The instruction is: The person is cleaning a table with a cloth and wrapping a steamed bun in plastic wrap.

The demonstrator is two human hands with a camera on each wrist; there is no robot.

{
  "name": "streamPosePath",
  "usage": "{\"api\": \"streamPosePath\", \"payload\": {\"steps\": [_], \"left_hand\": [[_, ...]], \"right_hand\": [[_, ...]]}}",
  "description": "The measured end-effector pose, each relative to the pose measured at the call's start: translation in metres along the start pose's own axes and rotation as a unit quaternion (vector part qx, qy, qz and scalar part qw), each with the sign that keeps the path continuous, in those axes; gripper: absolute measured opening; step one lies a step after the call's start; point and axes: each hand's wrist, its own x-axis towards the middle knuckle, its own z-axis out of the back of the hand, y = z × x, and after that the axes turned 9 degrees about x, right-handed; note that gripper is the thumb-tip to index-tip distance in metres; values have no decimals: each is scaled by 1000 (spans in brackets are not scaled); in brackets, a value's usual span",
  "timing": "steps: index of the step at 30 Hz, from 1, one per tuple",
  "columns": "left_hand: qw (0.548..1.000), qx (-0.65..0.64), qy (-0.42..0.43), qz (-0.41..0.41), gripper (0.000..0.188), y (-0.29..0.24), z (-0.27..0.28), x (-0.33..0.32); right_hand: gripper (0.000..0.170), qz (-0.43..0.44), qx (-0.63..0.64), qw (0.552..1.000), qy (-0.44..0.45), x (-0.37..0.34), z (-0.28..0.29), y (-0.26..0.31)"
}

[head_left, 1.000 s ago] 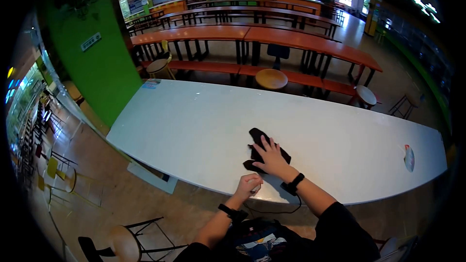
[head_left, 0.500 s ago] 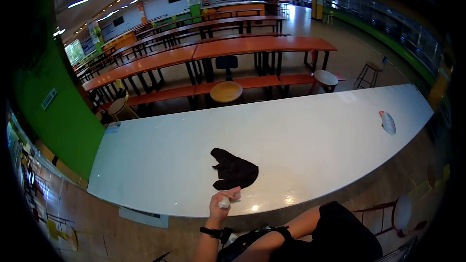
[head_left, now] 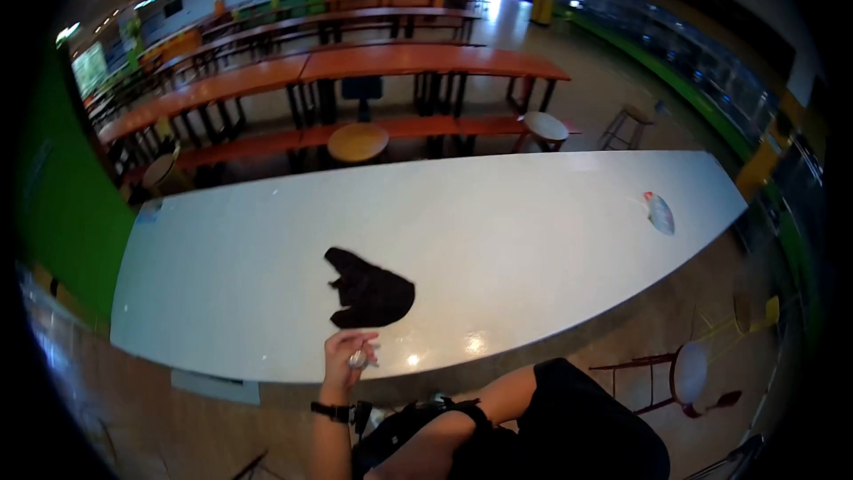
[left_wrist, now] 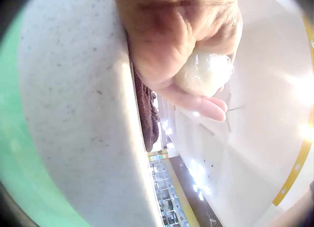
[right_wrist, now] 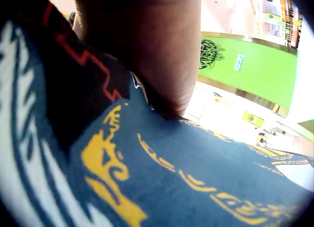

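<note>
Left hand's (head_left: 342,348) fingers wrapped round a whitish, film-covered ball (left_wrist: 202,76), likely against rolling, just nearer than the flat dark cloth (head_left: 375,293) on the glossy white table (head_left: 506,231), right hand's (right_wrist: 157,55) fingers hidden, can't tell!

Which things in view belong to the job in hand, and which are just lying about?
Likely part of the job:
round white plastic-wrapped thing, held in the left hand
dark cloth on the white table, just beyond that hand

Probably just lying about:
red-ended packet toward the table's right end
orange-topped stool beyond the table
</note>
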Motion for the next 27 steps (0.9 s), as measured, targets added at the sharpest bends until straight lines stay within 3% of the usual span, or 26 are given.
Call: {"api": "streamPosePath", "payload": {"steps": [2, 4, 5, 6, 8, 9, 12, 13, 14, 15, 17, 18, 19, 20, 22, 23, 26, 27], "left_hand": [[1000, 4, 12, -7, 30, -6, -4, -6], [998, 59, 27, 3, 15, 5, 8, -6], [996, 92, 15, 6, 16, -7, -8, -4], [997, 67, 23, -33, 23, -5, -13, -5], [990, 133, -15, 39, 44, -16, -26, -8], [952, 305, -23, 0, 48, 12, -4, 1], [943, 330, -41, 6, 55, -21, -43, -3], [940, 331, -66, 57, 56, -24, -49, -3], [964, 251, -70, 51, 58, -14, -41, -1], [971, 215, -95, 54, 59, -12, -41, 0], [992, 121, -16, 37, 65, -4, -23, 1], [997, 70, 24, 13, 70, -5, -17, -1], [997, -43, 57, 11, 69, -5, -17, 0], [996, -76, 37, 3, 62, -4, -14, 0], [995, -100, 8, 17, 54, 3, -9, 7], [994, -107, 3, 18, 53, 0, -12, 7], [994, -108, 6, 14, 52, -4, -16, 7], [993, -113, 7, 12, 52, -5, -16, 7]], "right_hand": [[31, 71, -65, 995, 36, 3, -5, -2], [29, 109, -177, 976, 60, 9, -10, -12], [29, 115, -144, 980, 80, 10, -15, -16], [27, 105, -197, 971, 86, 10, -18, -18], [27, 105, -243, 959, 103, 10, -22, -19], [27, 115, -262, 953, 100, 9, -23, -20], [25, 134, -288, 942, 113, 9, -19, -17], [26, 140, -286, 944, 86, 13, -18, -11], [28, 147, -282, 946, 58, 15, -18, -7], [30, 94, -296, 939, 148, 7, -9, -15], [51, 119, -267, 956, 6, 19, 1, 36], [72, 92, -324, 942, 14, 17, 9, 54], [67, 93, -383, 918, -36, 14, 12, 75], [57, 144, -441, 877, -121, 9, 10, 85], [37, 137, -606, 764, -174, -13, -7, 129], [37, 149, -595, 772, -165, -15, -21, 138], [43, 276, -686, 594, -316, -30, -52, 142], [43, 295, -700, 569, -314, -30, -53, 139]]}}
